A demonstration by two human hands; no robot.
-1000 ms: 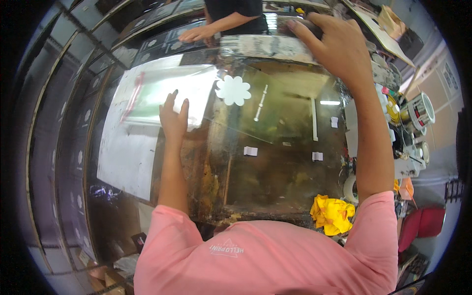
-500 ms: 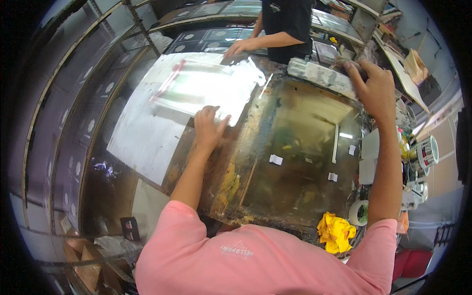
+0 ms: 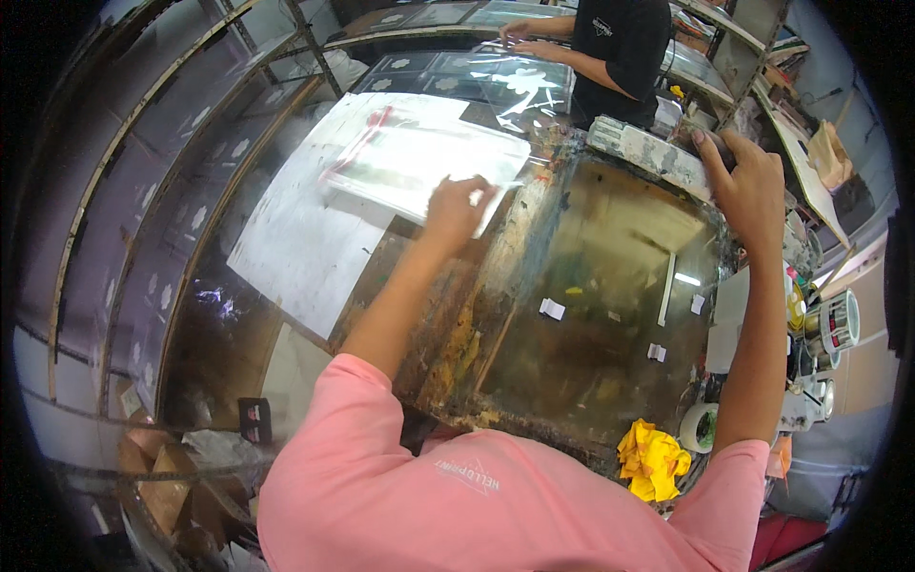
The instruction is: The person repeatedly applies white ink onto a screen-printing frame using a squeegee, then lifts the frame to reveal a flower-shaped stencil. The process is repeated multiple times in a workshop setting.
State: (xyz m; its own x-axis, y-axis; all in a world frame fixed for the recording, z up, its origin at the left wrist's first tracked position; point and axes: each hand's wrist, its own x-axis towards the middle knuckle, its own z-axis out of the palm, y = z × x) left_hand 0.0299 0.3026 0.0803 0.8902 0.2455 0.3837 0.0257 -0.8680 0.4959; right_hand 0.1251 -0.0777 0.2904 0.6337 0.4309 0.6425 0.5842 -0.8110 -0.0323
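Observation:
A stack of clear, shiny sheets (image 3: 419,157) with a reddish strip along its far-left edge lies on large white paper (image 3: 295,248). Over the stack's near-right corner is my left hand (image 3: 459,212), fingers curled into a pinch. Blur hides whether a sheet is between them. My right hand (image 3: 748,191) is wrapped round a dark rounded grip (image 3: 726,151) at the right end of a paint-stained bar (image 3: 648,154). That bar runs along the far edge of a glass-topped panel (image 3: 591,367). Small white folded pieces (image 3: 552,308) sit on the panel.
Across the table a person in black (image 3: 615,57) handles a clear sheet with a white flower shape (image 3: 526,84). A crumpled yellow cloth (image 3: 654,461) and a tape roll (image 3: 700,426) are near my right arm. Cans (image 3: 837,319) stand at right; rack shelves (image 3: 124,238) line the left.
My left hand has moved right along the stack's near edge, and its fingers have curled. The other person has drawn a flower-marked sheet away to the far side. My right hand keeps its grip.

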